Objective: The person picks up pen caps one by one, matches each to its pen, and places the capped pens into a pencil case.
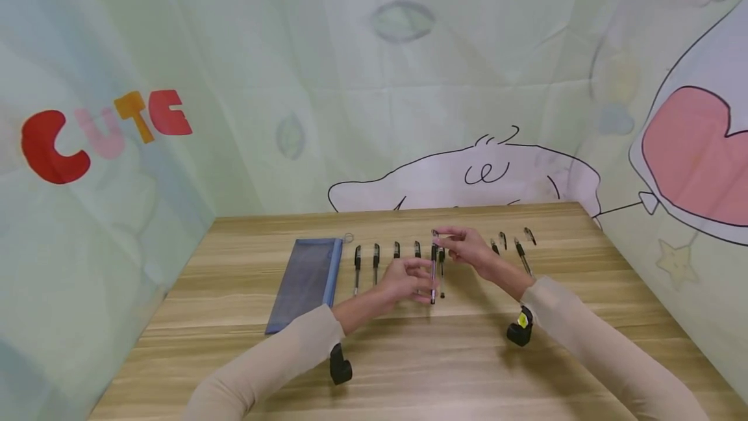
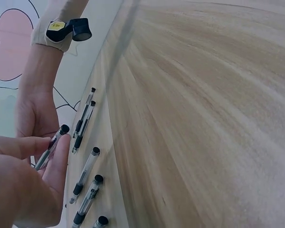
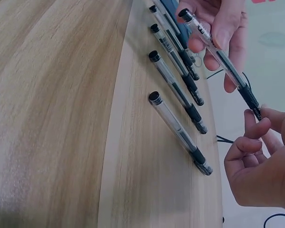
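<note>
A clear-barrelled pen with a black end plug and black grip is held off the table between both hands. My left hand pinches its barrel between thumb and fingers. My right hand pinches the far end of the same pen, where a cap shows at the fingertips in the head view. Whether the cap sits fully on the pen cannot be told. Just right of it, a similar pen lies on the table. Several capped pens, including one at the left, lie in a row, partly behind my left hand.
A blue zip pouch lies flat left of the row. To the right, partly behind my right forearm, are two pens, one plainly visible, and two loose caps, one near the back edge. A printed curtain surrounds the wooden table.
</note>
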The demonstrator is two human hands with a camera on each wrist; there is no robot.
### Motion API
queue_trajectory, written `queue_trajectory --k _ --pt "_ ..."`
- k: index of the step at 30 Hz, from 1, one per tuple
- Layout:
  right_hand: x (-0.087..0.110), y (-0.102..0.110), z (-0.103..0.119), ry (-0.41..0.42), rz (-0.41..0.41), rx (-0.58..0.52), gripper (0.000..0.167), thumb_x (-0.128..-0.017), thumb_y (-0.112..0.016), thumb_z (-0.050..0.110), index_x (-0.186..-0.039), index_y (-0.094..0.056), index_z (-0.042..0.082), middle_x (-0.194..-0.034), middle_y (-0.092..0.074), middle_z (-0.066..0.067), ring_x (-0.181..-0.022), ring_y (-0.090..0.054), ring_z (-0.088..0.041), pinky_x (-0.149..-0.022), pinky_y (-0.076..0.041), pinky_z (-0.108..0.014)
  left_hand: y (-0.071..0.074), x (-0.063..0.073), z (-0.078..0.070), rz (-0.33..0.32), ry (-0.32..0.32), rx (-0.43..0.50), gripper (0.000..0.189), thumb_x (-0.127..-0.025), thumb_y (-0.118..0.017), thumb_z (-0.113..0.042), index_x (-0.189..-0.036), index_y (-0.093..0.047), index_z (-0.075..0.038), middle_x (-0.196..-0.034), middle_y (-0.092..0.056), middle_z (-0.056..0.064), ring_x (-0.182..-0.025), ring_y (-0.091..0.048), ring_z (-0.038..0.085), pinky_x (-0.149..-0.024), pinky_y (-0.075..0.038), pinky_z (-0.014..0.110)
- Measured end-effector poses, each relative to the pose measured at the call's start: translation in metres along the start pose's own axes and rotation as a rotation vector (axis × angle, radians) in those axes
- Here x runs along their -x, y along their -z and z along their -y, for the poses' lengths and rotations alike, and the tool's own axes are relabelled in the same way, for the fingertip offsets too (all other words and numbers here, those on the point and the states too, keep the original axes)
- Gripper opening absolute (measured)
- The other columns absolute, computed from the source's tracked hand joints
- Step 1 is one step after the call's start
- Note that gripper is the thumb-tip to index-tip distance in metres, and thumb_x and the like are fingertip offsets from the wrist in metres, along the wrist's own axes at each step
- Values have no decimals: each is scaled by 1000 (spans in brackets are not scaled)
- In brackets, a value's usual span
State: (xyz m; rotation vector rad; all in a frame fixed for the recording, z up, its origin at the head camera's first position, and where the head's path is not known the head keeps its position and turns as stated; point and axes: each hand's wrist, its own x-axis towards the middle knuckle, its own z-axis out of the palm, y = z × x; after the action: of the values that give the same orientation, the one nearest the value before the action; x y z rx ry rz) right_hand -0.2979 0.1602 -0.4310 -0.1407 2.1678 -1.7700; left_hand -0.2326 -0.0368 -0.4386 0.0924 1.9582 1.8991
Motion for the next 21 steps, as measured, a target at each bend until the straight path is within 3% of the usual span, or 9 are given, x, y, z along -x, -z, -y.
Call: queue_trajectory --k 14,21 --pt "15 27 -8 -6 -10 79 52 -103 -63 22 -149 -49 1 -107 -59 3 -75 -48 -8 -69 -48 -22 -8 -4 0 -58 11 -10 50 -86 -75 6 -134 -61 1 -117 -67 19 -89 -73 21 -79 -68 38" --pt "27 47 -15 7 -12 104 54 -104 -61 22 -149 -46 -3 -111 -65 4 -74 -49 -6 -68 -48 -23 -19 -19 -2 -90 16 -72 50 -86 -76 7 -133 -63 1 -111 -68 17 -83 -73 21 -75 -68 34"
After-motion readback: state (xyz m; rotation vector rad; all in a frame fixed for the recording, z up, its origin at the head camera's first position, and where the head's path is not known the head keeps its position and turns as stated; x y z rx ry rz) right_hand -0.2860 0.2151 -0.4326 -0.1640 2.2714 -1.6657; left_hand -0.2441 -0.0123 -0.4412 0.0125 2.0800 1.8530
